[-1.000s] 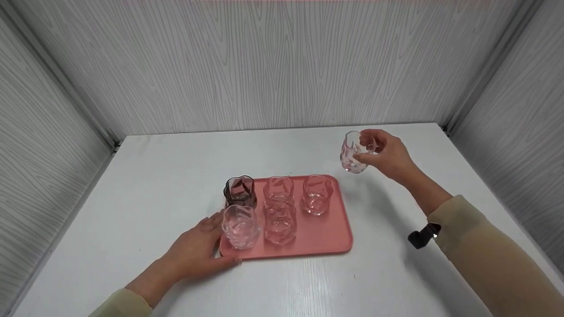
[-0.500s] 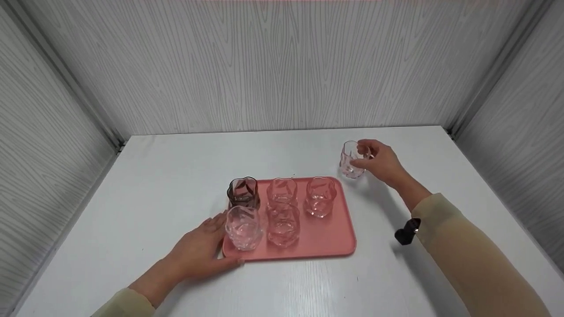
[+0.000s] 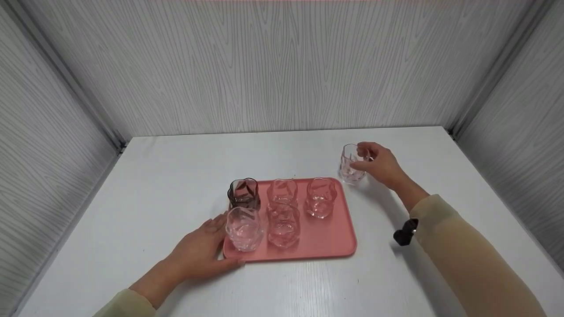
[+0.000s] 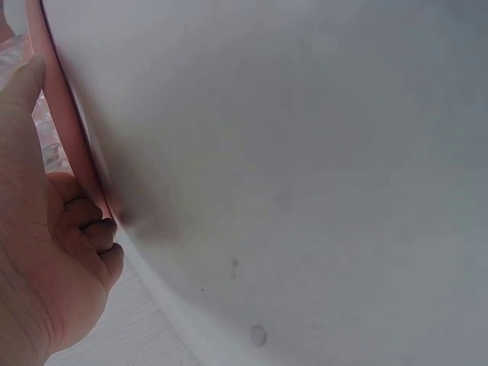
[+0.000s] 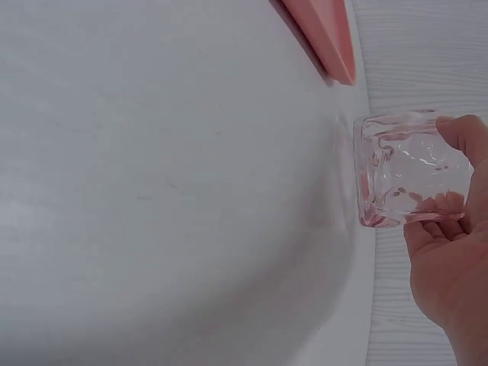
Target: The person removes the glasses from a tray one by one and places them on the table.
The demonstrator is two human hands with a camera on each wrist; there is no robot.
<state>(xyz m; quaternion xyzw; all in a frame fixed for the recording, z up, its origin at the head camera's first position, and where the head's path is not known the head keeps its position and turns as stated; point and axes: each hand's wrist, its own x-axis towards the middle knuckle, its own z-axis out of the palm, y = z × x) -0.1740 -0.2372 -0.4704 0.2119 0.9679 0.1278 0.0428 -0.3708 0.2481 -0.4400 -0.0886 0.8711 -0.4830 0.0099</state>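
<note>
R hand [image 3: 381, 167] grasps clear glass [image 3: 351, 171] by its side, rt of centre in frame, near upper-rt corner of pink tray [image 3: 326, 240]; L hand [image 3: 198, 251], lower left, grips tray's edge, we judge to steady its five glasses [image 3: 320, 200].

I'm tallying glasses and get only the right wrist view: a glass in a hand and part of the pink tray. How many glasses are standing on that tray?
Observer: The head view shows five glasses on the tray.
Operator: Are they all clear?
Observer: No. One, the dark glass, is tinted and stands at the far left corner.
Operator: Is anything besides the glasses touching the tray?
Observer: Yes, the left hand holds it at the near left corner, with the thumb at the near edge.
</note>
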